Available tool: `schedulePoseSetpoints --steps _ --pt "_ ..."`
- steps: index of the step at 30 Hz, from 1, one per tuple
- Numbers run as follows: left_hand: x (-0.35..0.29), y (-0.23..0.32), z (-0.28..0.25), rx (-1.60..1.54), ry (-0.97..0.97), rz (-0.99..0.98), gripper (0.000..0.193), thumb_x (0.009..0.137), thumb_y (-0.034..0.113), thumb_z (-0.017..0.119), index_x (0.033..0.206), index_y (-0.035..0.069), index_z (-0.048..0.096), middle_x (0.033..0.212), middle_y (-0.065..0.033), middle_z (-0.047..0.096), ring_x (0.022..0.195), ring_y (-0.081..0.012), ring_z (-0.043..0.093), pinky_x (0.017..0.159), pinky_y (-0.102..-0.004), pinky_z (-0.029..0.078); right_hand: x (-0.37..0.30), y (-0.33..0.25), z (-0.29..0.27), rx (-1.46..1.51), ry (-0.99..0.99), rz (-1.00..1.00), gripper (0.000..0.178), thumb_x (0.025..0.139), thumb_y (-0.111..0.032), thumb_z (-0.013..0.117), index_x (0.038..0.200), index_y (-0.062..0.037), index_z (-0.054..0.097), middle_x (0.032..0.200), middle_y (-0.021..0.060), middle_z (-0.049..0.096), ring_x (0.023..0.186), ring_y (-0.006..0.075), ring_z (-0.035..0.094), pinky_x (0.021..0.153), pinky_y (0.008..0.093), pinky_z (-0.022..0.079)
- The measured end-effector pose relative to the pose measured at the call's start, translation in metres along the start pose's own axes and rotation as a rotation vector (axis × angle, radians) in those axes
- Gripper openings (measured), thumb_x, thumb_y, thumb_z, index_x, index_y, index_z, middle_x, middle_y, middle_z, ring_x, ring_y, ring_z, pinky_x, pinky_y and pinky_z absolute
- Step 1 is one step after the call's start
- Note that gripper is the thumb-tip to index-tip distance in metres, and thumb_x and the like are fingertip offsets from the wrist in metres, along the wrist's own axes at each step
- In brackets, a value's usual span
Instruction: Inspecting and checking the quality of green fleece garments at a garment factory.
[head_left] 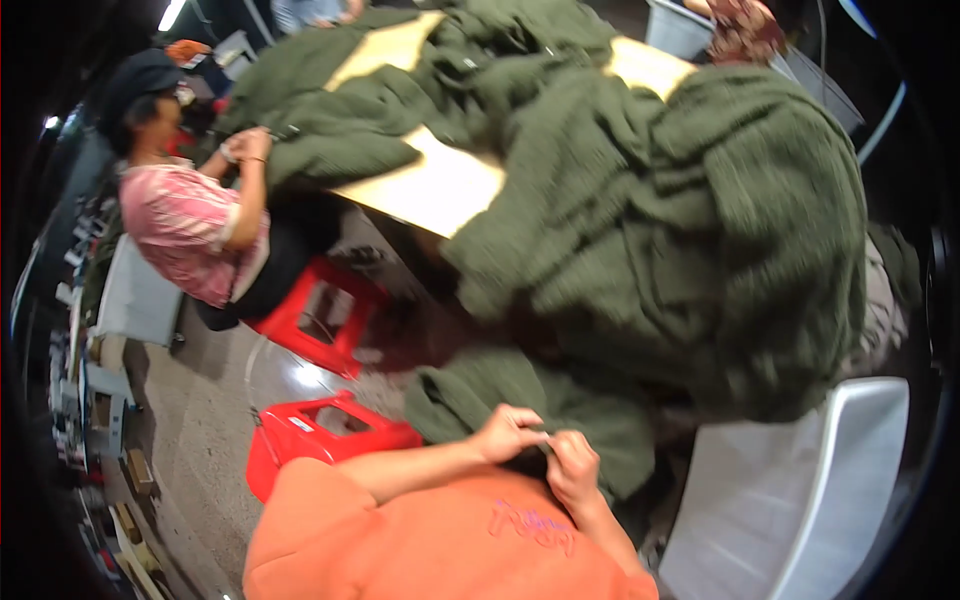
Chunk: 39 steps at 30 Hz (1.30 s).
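Observation:
My left hand (506,433) and my right hand (573,467) meet close in front of my chest, fingertips nearly touching. Both are pinched closed; a tiny pale spot shows between them, too small to name. Beneath them a dark green knit textile (485,388) is draped over my lap, and I cannot tell whether my fingers grip part of it. Just ahead, a large heap of the same green fabric (640,190) spills over the near edge of the table (455,185).
At the left a co-worker in a pink top (185,225) handles green fabric at the table, near a red stool (320,310). Another red stool (300,430) stands by my left side. A white plastic bin (790,490) is at my right. Another person's arm shows behind the table.

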<state>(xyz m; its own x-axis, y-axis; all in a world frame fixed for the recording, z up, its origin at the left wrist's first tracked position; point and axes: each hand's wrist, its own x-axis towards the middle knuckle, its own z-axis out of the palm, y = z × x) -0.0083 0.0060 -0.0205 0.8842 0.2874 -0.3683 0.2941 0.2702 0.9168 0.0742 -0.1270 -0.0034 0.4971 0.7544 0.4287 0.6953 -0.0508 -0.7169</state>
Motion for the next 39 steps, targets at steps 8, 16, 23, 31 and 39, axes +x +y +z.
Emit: schedulePoseSetpoints --steps 8,16,23,31,39 --pt "-0.012 -0.009 0.001 -0.057 -0.015 0.061 0.004 0.077 0.004 0.059 0.075 0.001 0.060 0.061 0.0020 0.054 0.055 -0.0026 0.046 0.048 -0.0186 0.038 -0.003 0.004 -0.001 0.162 -0.015 0.124 0.017 0.059 0.009 0.054 0.073 0.0006 0.055 0.081 0.0109 0.057 0.066 0.0269 0.056 0.060 0.0325 0.046" --pt "-0.020 0.003 -0.002 0.341 -0.026 0.258 0.007 0.072 0.003 0.060 0.079 0.001 0.061 0.067 -0.0055 0.059 0.062 -0.0087 0.055 0.056 -0.0243 0.044 -0.009 0.006 -0.002 0.411 -0.236 0.538 0.010 0.063 0.004 0.061 0.070 -0.0007 0.056 0.066 0.0043 0.056 0.064 0.0101 0.053 0.057 0.0242 0.043" --pt "-0.015 0.007 0.000 0.431 0.130 0.300 0.006 0.069 0.003 0.058 0.074 0.001 0.060 0.069 -0.0108 0.057 0.062 -0.0196 0.057 0.055 -0.0294 0.045 -0.008 0.008 0.015 0.362 -0.101 0.629 0.010 0.067 -0.001 0.062 0.072 -0.0003 0.054 0.060 0.0056 0.056 0.056 0.0076 0.051 0.051 0.0240 0.041" --pt "-0.019 0.006 0.006 0.658 0.217 0.540 0.006 0.068 0.002 0.054 0.073 0.002 0.056 0.069 -0.0132 0.055 0.063 -0.0312 0.056 0.054 -0.0375 0.045 -0.010 0.006 0.015 0.544 -0.033 0.688 0.012 0.064 0.008 0.060 0.067 -0.0014 0.054 0.062 -0.0028 0.052 0.057 0.0033 0.044 0.050 0.0188 0.037" --pt "-0.017 0.000 0.010 0.704 0.164 0.589 0.009 0.068 0.003 0.053 0.076 0.003 0.058 0.069 -0.0126 0.055 0.062 -0.0298 0.056 0.054 -0.0366 0.045 -0.017 0.019 0.001 0.681 -0.338 0.691 0.013 0.079 -0.002 0.053 0.091 -0.0011 0.059 0.080 0.0006 0.059 0.075 0.0079 0.053 0.067 0.0215 0.044"
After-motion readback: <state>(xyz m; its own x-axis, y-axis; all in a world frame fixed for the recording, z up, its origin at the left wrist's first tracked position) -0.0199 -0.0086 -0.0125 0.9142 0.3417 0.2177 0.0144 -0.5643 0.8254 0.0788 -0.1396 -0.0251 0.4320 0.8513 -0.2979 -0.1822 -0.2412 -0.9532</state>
